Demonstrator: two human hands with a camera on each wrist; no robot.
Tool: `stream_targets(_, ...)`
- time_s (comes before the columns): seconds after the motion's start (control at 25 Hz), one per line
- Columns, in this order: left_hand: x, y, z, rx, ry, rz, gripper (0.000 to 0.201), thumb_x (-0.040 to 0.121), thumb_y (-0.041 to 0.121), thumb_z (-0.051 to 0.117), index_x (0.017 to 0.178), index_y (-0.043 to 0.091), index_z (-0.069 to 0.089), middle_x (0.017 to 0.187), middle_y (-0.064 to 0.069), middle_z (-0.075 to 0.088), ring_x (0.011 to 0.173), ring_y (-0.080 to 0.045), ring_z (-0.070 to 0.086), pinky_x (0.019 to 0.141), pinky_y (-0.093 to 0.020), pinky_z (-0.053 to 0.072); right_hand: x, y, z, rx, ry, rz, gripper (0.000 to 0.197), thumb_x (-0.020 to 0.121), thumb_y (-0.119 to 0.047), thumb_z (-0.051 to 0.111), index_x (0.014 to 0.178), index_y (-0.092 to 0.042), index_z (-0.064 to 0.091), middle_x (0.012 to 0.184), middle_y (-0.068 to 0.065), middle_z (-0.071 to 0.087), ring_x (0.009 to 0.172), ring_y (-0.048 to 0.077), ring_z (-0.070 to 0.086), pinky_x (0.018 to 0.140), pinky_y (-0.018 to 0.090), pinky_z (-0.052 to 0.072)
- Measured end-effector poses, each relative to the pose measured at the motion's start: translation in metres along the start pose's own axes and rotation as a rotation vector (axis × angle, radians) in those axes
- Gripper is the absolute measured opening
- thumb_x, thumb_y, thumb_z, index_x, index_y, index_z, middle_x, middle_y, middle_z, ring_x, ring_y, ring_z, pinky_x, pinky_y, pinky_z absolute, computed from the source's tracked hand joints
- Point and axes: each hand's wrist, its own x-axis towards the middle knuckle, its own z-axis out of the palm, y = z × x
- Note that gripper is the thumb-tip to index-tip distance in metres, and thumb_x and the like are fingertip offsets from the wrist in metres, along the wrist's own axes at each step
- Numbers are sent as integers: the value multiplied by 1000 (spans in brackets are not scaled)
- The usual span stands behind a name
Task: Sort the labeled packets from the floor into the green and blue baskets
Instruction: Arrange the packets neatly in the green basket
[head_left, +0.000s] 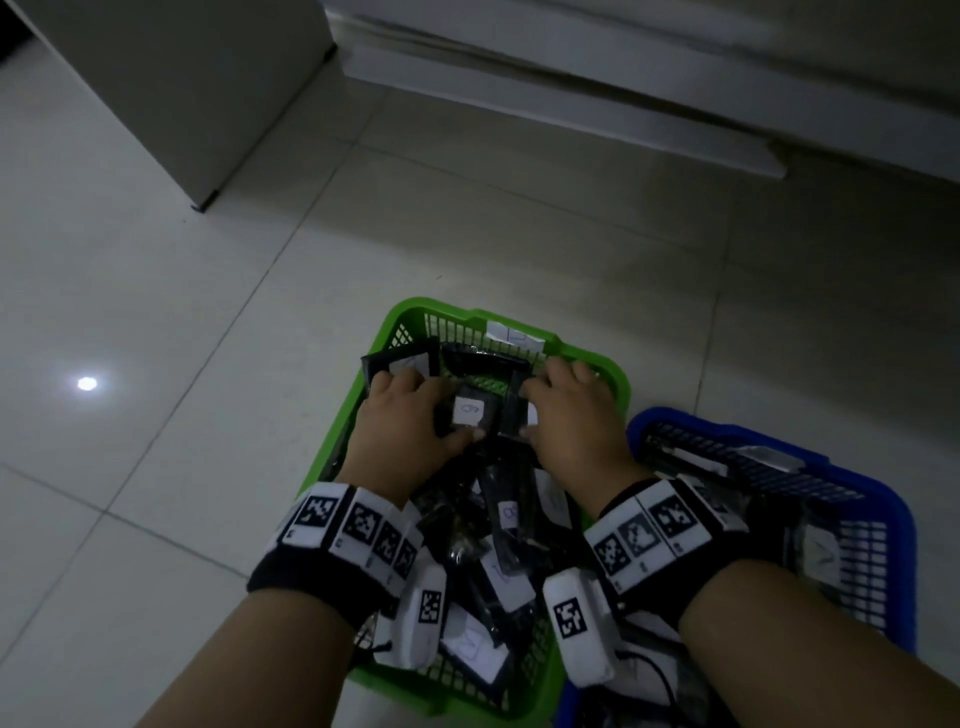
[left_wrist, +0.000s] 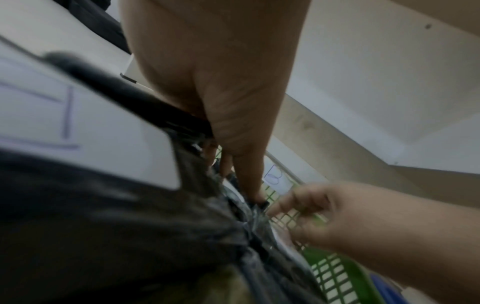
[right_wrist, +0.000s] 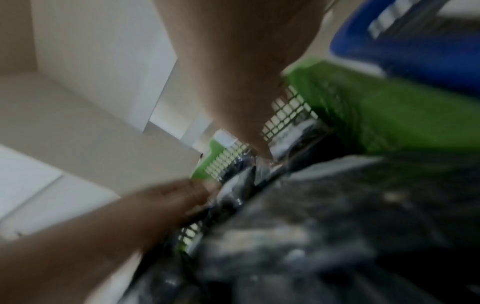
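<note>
A green basket (head_left: 410, 306) sits on the tiled floor, piled with black packets (head_left: 506, 519) that carry white hand-written labels. A blue basket (head_left: 691, 418) stands against its right side and also holds packets. Both hands are inside the green basket near its far wall. My left hand (head_left: 436, 405) curls over the pile, its thumb under a labeled packet (head_left: 470, 410). My right hand (head_left: 537, 400) grips a neighbouring black packet (head_left: 511, 410). In the left wrist view my left hand (left_wrist: 233, 164) digs into the packets (left_wrist: 130, 226). The right wrist view is blurred and shows the green basket (right_wrist: 389, 113).
A white tag (head_left: 514, 335) hangs on the green basket's far wall. A pale cabinet (head_left: 182, 93) stands at the upper left, and a wall base (head_left: 571, 104) runs across the top. Tiled floor (head_left: 156, 312) lies to the left, with a bright light spot (head_left: 87, 383).
</note>
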Motion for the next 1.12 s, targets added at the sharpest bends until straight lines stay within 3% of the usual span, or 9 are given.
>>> stream_targets(0.12, 9, -1, -4, 31, 243, 27, 30, 78, 39, 62, 102, 21, 67, 108, -8, 55, 100, -33, 48, 81, -41, 46, 17, -9, 5, 92, -9, -152, 49, 90, -27, 59, 135, -13, 47, 141, 7, 40, 131, 28, 34, 104, 39, 36)
stream_targets(0.24, 16, -6, -13, 125, 180, -93, 41, 80, 22, 58, 121, 19, 57, 125, -7, 49, 113, -32, 43, 86, -43, 38, 27, -15, 18, 77, 14, -121, 58, 89, -2, 50, 144, -9, 34, 144, 14, 34, 136, 32, 29, 109, 38, 33)
stream_targets(0.36, 22, -16, -16, 165, 120, -133, 45, 83, 15, 55, 128, 15, 51, 124, -11, 45, 111, -34, 41, 84, -41, 38, 31, -22, 24, 101, 1, -3, 61, 89, 2, 45, 146, -6, 25, 138, 18, 35, 129, 33, 36, 105, 36, 35)
stream_targets(0.44, 26, -19, -20, 173, 82, -152, 39, 84, 17, 55, 123, 11, 53, 119, -14, 45, 108, -35, 42, 83, -40, 39, 31, -27, 24, 47, 25, 26, 52, 87, 1, 48, 139, -2, 37, 131, 20, 42, 120, 34, 45, 96, 37, 42)
stream_targets(0.52, 27, -21, -22, 180, 26, -136, 33, 86, 23, 54, 116, 10, 56, 115, -14, 48, 108, -34, 44, 83, -39, 40, 28, -31, 25, -23, 96, 5, 29, 74, 0, 65, 103, -2, 63, 117, 21, 54, 106, 36, 56, 76, 38, 52)
stream_targets(0.6, 22, -21, -22, 138, 12, -88, 31, 86, 26, 53, 112, 10, 58, 113, -13, 52, 108, -33, 46, 81, -39, 41, 24, -30, 30, -37, 143, -43, 18, 67, -3, 72, 84, -2, 68, 117, 21, 58, 106, 37, 58, 76, 39, 54)
stream_targets(0.72, 15, -21, -22, -32, 86, -109, 27, 86, 25, 52, 107, 8, 56, 106, -13, 55, 103, -32, 49, 72, -37, 40, 23, -26, 32, 22, 112, -62, 24, 69, -3, 72, 92, -1, 69, 125, 21, 55, 114, 40, 53, 85, 44, 53)
stream_targets(0.92, 13, -19, -32, -364, 219, -189, 30, 88, 21, 54, 116, 11, 55, 104, -14, 62, 90, -33, 57, 63, -30, 34, 32, -25, 26, 11, 74, -111, 20, 63, -2, 73, 83, -1, 71, 106, 18, 60, 107, 40, 55, 85, 42, 52)
stream_targets(1.12, 13, -20, -32, -469, 256, -166, 43, 88, 12, 50, 129, 19, 39, 97, -11, 65, 76, -27, 58, 57, -29, 36, 30, -19, 24, 59, 33, -155, 28, 81, -12, 66, 107, -1, 69, 128, 22, 52, 120, 41, 47, 99, 43, 42)
